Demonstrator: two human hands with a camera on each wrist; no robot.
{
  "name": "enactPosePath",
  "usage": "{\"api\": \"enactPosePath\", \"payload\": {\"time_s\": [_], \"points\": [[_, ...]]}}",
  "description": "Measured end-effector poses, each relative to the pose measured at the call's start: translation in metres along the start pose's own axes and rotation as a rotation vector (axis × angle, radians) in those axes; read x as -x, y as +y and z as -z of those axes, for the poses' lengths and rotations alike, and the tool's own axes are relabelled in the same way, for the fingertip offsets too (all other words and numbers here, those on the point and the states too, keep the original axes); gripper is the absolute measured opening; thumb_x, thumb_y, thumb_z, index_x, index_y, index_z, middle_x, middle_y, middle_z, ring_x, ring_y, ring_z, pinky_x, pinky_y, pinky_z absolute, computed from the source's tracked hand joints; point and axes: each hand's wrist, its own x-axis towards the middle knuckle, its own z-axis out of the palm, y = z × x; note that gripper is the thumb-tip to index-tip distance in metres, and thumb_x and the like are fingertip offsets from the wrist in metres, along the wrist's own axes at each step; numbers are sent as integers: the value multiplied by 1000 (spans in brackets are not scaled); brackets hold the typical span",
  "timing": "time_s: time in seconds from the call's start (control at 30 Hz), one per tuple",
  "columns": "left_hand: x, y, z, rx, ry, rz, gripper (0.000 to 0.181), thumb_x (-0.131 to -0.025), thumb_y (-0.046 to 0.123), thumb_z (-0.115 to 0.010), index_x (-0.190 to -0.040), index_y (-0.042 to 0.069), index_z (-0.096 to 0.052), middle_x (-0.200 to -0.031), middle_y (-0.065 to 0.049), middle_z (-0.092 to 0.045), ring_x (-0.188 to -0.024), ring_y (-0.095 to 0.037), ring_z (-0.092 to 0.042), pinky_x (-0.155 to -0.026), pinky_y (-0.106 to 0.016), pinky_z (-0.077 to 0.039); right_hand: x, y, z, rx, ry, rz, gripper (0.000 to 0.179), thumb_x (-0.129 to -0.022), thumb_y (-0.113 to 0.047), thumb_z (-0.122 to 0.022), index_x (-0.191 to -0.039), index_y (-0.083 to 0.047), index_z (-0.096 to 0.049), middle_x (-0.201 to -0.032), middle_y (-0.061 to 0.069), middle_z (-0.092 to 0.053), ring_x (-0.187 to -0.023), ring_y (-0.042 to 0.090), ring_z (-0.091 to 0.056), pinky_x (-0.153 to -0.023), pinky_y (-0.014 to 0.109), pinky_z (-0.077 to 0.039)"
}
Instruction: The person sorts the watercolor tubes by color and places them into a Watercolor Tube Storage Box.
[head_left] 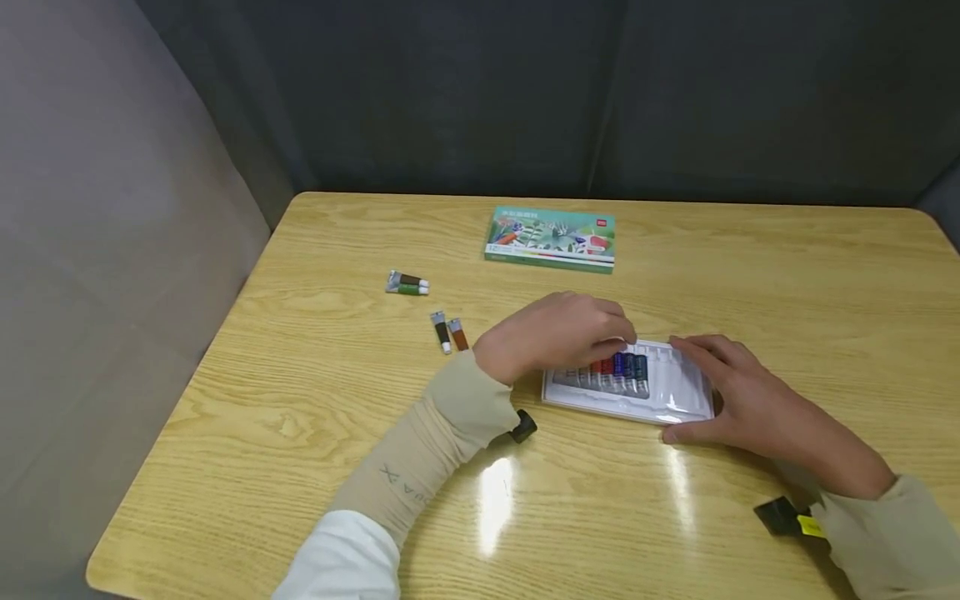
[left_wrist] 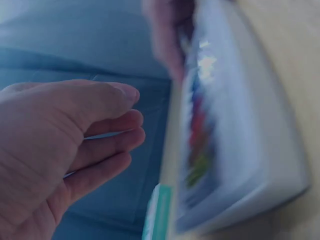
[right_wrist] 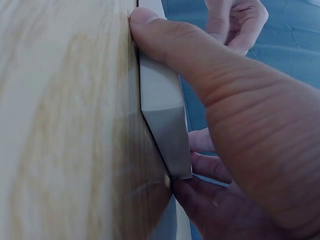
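A white plastic tray [head_left: 678,400] lies on the table, its left part holding a row of small paint tubes [head_left: 607,379], red, blue and dark green among them. My right hand [head_left: 738,392] grips the tray's right end, thumb along the near side and fingers at the far side. Over the tray's left part hovers my left hand [head_left: 558,337], covering some tubes in the head view. From the left wrist, the fingers [left_wrist: 107,142] look loosely bent with nothing between them, apart from the blurred tray [left_wrist: 270,150].
Behind the tray lies a green illustrated paint box [head_left: 551,240]. To the left, a brown and a green tube [head_left: 412,290] lie side by side; a black tube [head_left: 441,332] and a reddish-brown tube [head_left: 457,333] lie nearer. Dark curtain [head_left: 450,100] hangs behind the wooden table [head_left: 262,433].
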Motion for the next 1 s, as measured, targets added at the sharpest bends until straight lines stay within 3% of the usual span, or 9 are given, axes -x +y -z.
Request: {"api": "enactPosePath", "payload": {"time_s": [0.2,0.4,0.67,0.8,1.0], "points": [[18,-16,19,45,71,134,28,-107,26,-58,-127,16,-74,-126,4,-74,-116,-8,-68,-107,-24,-51,-2,1,0,11,-6,-7,125,-67,-73,-85,-159,-4,-36,-153,21,-39,-136,43,-41,-104,67,-44],[33,-31,27,71,159,209,26,-106,29,-60,-124,18,-75,-124,6,-75,-114,-6,-69,-104,-24,-52,-3,3,0,15,3,-4,126,-66,-73,-85,-159,-4,-36,-152,21,-39,-136,43,-40,-104,67,-44],[51,-51,36,50,230,316,30,-105,32,-61,-128,19,-74,-130,3,-74,-122,-13,-68,-108,-31,-53,-4,3,0,18,1,1,126,-67,-73,-84,-159,-4,-35,-153,21,-39,-136,43,-40,-105,67,-44],[60,-61,38,34,276,352,28,-104,30,-63,-126,16,-75,-123,1,-75,-111,-15,-71,-100,-31,-56,-5,3,-1,16,-2,-6,126,-66,-74,-84,-159,-4,-36,-153,22,-39,-136,43,-40,-105,67,-43],[66,-71,39,12,327,345,26,-104,27,-64,-123,14,-74,-117,-1,-74,-103,-16,-71,-93,-31,-56,-6,3,0,22,-13,-21,128,-66,-77,-82,-160,-4,-34,-153,23,-38,-136,44,-40,-105,68,-43]]}}
